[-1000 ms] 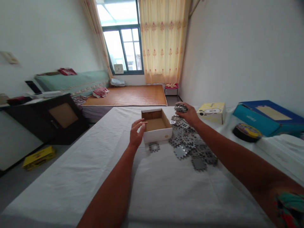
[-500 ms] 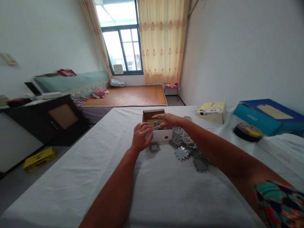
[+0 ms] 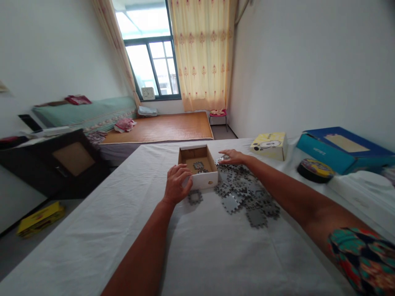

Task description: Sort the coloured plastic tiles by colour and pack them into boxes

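A small open cardboard box (image 3: 205, 181), white outside and brown inside, stands on the white-covered table. My left hand (image 3: 177, 183) grips its near left corner, fingers over the rim. A few grey notched pieces (image 3: 198, 166) lie on the box floor. Right of the box spreads a heap of grey interlocking puzzle pieces (image 3: 243, 189), flat squares with toothed edges. My right hand (image 3: 233, 157) is over the far left part of this heap, fingers stretched and apart, close to a piece. One square frame-like piece (image 3: 195, 197) lies alone in front of the box.
On the table's right side are a yellow box (image 3: 270, 146), a blue box (image 3: 342, 148), a round black tin (image 3: 315, 170) and a white container (image 3: 364, 193). Beyond the table stands a bed (image 3: 173, 125). A dark cabinet (image 3: 70, 160) and a yellow carton (image 3: 41, 218) are at left.
My right hand has moved from inside the box to the right, over the heap. Pieces now lie on the box floor. My left hand stays on the box; the view has shifted slightly.
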### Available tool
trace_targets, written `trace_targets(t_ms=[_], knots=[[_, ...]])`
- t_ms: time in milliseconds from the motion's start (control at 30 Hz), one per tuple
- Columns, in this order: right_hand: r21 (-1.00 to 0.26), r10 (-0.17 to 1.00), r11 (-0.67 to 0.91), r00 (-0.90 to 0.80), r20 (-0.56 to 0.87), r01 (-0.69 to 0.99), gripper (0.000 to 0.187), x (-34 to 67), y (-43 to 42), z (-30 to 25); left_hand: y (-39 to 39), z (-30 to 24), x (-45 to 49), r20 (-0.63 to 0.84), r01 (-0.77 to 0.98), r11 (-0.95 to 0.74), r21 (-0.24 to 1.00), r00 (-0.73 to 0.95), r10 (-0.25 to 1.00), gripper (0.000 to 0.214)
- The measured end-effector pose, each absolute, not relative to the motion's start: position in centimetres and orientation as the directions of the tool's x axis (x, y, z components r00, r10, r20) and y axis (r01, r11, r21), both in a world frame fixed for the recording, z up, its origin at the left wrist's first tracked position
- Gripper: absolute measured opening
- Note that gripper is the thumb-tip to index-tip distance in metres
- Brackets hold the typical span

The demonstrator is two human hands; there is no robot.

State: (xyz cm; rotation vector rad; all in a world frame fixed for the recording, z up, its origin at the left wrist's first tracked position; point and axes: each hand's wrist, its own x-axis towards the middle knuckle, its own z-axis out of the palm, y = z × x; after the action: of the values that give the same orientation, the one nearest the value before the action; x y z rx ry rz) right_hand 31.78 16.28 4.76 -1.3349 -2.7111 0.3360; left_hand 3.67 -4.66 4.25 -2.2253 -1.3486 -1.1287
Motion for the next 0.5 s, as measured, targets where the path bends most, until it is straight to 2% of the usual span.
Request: trace_targets(t_ms=[133, 333, 500], knots=[[-0.188, 0.809, 0.558, -0.58, -0.089, 0.808, 0.085, 30.0, 16.5, 4.4, -4.8, 4.3, 3.6, 0.743, 0.85, -0.509, 0.136, 0.252, 0.62, 0.011], [-0.238, 0.71, 0.618, -0.662, -0.24, 0.749, 0.087, 30.2, 16.6, 5.3, -4.7, 4.2, 3.6, 0.74, 0.85, -0.508, 0.14, 0.251, 0.624, 0.011], [-0.252, 0.677, 0.637, -0.685, -0.269, 0.728, 0.097, 31.0, 14.9, 6.1, -4.6, 4.1, 3.6, 0.739, 0.848, -0.51, 0.144, 0.25, 0.626, 0.011]])
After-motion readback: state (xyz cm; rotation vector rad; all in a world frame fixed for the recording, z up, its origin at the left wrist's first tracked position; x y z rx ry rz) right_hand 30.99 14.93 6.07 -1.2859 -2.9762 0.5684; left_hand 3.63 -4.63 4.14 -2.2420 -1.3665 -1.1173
